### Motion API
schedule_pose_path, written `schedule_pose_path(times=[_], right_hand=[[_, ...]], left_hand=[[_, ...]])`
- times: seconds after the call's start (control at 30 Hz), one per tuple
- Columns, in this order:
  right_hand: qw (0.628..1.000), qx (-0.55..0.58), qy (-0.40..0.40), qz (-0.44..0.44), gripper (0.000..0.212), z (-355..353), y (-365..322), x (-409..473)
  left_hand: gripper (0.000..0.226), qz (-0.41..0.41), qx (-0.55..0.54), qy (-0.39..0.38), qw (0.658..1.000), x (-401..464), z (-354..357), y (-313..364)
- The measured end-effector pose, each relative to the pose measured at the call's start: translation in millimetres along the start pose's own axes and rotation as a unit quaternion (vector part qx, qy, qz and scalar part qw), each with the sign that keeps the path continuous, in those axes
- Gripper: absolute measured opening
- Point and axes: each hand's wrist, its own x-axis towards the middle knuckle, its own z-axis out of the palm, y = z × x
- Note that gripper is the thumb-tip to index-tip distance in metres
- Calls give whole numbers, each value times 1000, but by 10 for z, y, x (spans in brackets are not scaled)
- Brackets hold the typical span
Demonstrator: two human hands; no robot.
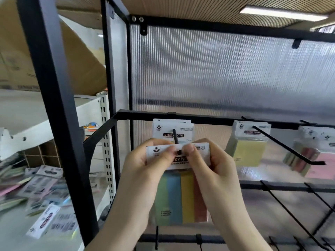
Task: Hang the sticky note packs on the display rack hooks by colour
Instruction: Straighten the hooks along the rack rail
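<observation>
Both hands up at the rack, sharing one pack. Left hand [145,160] pinches the white header card of the striped pack [178,194] from its left side; right hand [210,160] pinches it from the right, thumbs on the front face either side of the hang hole. Both equally near, no free hand.

Key relation: the hook [175,136] points out toward the camera, its tip sitting right at the hang hole in the header, between the thumbs. Whether the tip is already through the hole — cannot tell, thumbs crowd it. Pack hangs long axis vertical, green/blue/yellow/red strips below the card. Next move probably a push straight back along the hook, away from the person.

Another pack [173,130] already hangs further back on the same hook, just behind. To the right, yellow pack [249,151] on its own hook, then a pink pack [316,160] beyond. Loose packs [36,192], blurred, lie piled on the table down left, well apart.
</observation>
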Motion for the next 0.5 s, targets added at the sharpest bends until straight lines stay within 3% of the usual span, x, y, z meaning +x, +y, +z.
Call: schedule_pose_path(times=[0.1,0.2,0.33,0.5], right_hand=[[1000,-17,1,-1,23,-17,62,12],[999,-47,14,-16,16,-29,142,37],[992,-114,53,-20,31,-85,374,80],[990,-134,47,10,25,-160,656,118]], left_hand=[[22,0,4,13,1000,7,28,-39],[27,50,72,38,995,29,27,-138],[35,118,166,98,974,46,37,-251],[44,136,249,153,947,103,-46,-574]])
